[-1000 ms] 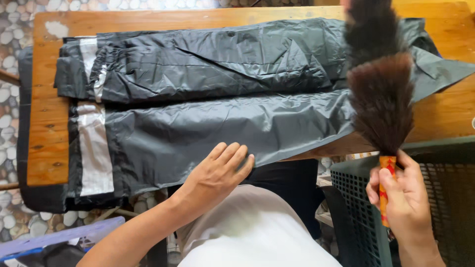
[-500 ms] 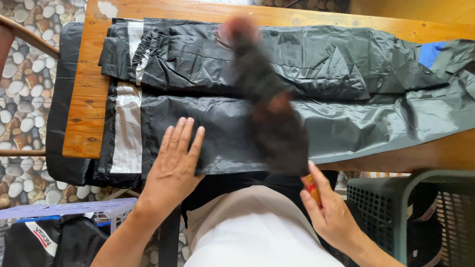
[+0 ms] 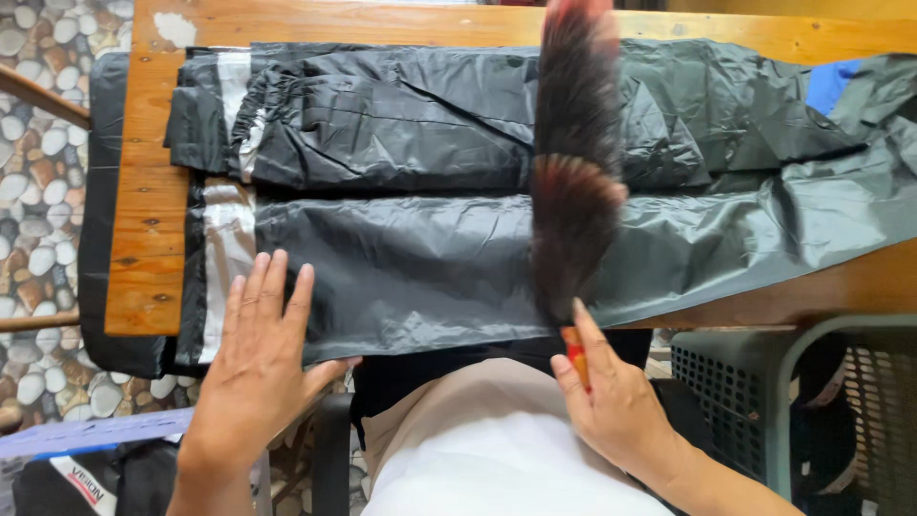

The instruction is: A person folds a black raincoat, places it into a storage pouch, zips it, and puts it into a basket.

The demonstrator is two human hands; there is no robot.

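A dark grey raincoat [image 3: 420,277] is lying spread across a wooden table [image 3: 143,248], folded into two long bands that are running from the table's left end to its right end, with a pale reflective stripe [image 3: 227,248] crossing the fabric near the left end. The upper band is lying along the far edge, the lower one is reaching the near edge and hanging a little over it, and dark fabric is also draping over the table's left end. The left hand [image 3: 260,368] is resting flat on the near-left part of the garment, fingers [image 3: 272,291] spread wide and pointing toward the far edge, just beside the stripe, pressing the lower band at the near edge. The right hand [image 3: 616,406] is sitting below the near edge, off the table, closed around the orange handle [image 3: 576,355] of a feather duster [image 3: 573,182]. The duster's dark brown plumes are standing across both bands near the middle of the table, reaching from the near edge up past the far edge, blurred at the tip. A scrap of blue [image 3: 827,84] is showing at the far-right corner. A dark green slatted crate [image 3: 764,401] is standing on the floor beside the right hand, and a pebble-patterned floor [image 3: 43,191] is showing past the left end.
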